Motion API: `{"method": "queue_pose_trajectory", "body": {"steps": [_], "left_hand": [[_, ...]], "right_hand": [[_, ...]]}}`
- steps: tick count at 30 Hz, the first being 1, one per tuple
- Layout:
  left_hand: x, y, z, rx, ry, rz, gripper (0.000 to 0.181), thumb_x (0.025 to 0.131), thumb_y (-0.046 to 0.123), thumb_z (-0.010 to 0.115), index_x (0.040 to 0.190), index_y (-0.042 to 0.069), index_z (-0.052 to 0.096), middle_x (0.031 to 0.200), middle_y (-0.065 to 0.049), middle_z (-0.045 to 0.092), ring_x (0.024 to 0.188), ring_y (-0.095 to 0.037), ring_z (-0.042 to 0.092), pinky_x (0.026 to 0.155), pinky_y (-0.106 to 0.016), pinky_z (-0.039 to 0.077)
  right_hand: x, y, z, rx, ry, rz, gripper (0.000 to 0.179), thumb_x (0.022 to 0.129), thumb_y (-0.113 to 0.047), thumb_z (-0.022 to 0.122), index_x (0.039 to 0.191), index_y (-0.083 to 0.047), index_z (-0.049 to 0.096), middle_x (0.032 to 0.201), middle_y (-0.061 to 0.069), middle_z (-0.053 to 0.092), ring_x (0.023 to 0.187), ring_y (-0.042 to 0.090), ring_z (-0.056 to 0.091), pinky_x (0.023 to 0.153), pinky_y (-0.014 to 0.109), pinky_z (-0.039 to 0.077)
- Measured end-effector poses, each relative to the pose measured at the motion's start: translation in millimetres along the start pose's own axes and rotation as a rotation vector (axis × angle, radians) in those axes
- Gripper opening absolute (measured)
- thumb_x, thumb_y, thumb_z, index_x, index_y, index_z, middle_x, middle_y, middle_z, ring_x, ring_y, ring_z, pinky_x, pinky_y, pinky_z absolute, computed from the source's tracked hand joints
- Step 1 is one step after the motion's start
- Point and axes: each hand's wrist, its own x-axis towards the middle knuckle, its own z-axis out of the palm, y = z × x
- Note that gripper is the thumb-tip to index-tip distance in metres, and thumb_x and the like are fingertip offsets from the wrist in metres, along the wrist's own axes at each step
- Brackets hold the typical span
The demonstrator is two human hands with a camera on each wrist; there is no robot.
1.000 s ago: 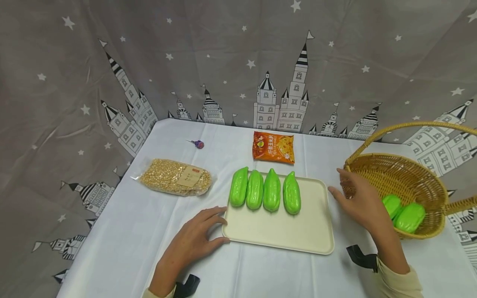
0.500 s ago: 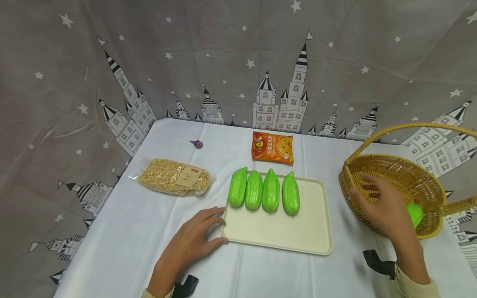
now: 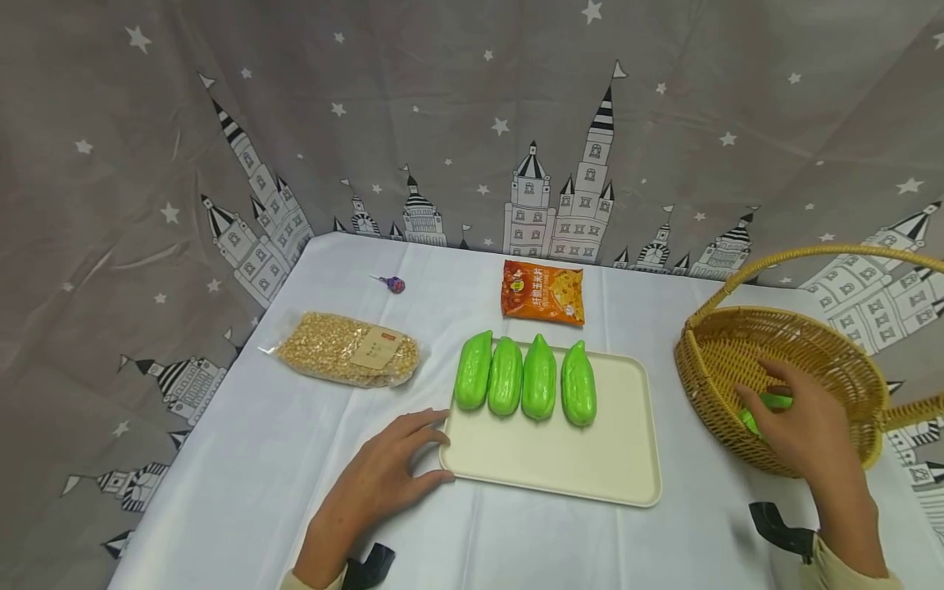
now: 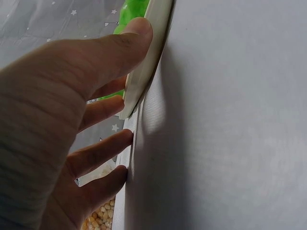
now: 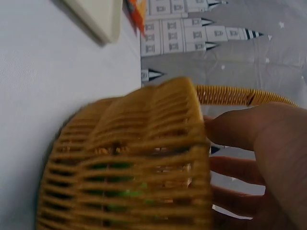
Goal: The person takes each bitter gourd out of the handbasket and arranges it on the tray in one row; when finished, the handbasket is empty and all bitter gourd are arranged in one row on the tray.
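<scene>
Right hand (image 3: pixel 805 422), green vegetable (image 3: pixel 776 401) beneath, inside basket (image 3: pixel 696 385)

The right hand (image 3: pixel 807 426) hides much of the green vegetables (image 3: pixel 777 401) inside the wicker basket (image 3: pixel 710 410), whose handle (image 3: pixel 833 249) runs off the head view's right edge. The right wrist view shows only blurred green through the weave. Print on the corn-kernel bag (image 3: pixel 342 349) is too small to read.

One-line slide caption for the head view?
Left hand at a cream tray of four green cucumber-shaped vegetables, right hand over a wicker basket.
</scene>
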Motion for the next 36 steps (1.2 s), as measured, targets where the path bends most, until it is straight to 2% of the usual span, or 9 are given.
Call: {"method": "queue_pose_trajectory", "body": {"steps": [12,17,23,31,36], "left_hand": [[0.8,-0.7,-0.6,0.003,-0.01,-0.007,0.045,0.077,0.038,0.099,0.11,0.018,0.075,0.145,-0.002,0.068,0.135,-0.024,0.064,0.11,-0.042,0.057],[0.7,-0.9,-0.6,0.003,-0.011,-0.008,0.045,0.077,0.038,0.098,0.11,0.02,0.075,0.145,-0.002,0.068,0.135,-0.024,0.064,0.11,-0.041,0.056],[0.6,-1.0,0.2,-0.006,-0.006,-0.004,0.045,0.077,0.037,0.098,0.11,0.019,0.075,0.145,-0.002,0.068,0.135,-0.024,0.064,0.11,-0.042,0.056],[0.4,-0.1,-0.8,-0.007,0.009,0.011,0.045,0.077,0.036,0.098,0.11,0.017,0.075,0.145,-0.003,0.068,0.135,-0.026,0.064,0.108,-0.043,0.058],[0.0,-0.9,-0.1,-0.004,0.006,0.009,0.044,0.077,0.036,0.099,0.11,0.018,0.075,0.144,-0.003,0.068,0.134,-0.024,0.064,0.107,-0.042,0.058]], "right_hand": [[-2.4,21,-1,-0.061,-0.02,0.067,0.073,0.103,-0.04,0.071,0.148,0.012,0.049,0.126,0.044,0.055,0.107,0.061,0.056,0.077,0.072,0.051],[-0.1,24,1,-0.065,-0.033,0.081,0.073,0.103,-0.041,0.072,0.148,0.012,0.048,0.13,0.046,0.051,0.107,0.06,0.054,0.074,0.069,0.05],[2.3,27,5,-0.073,-0.044,0.076,0.074,0.1,-0.037,0.076,0.148,0.012,0.048,0.136,0.049,0.045,0.111,0.063,0.049,0.076,0.072,0.049],[5.8,29,9,-0.048,-0.072,0.051,0.08,0.099,-0.04,0.077,0.149,0.015,0.045,0.138,0.052,0.042,0.121,0.071,0.043,0.086,0.083,0.046],[8.4,31,10,-0.038,-0.106,0.034,0.079,0.1,-0.041,0.076,0.147,0.015,0.045,0.134,0.05,0.047,0.116,0.068,0.049,0.083,0.079,0.05]]}}
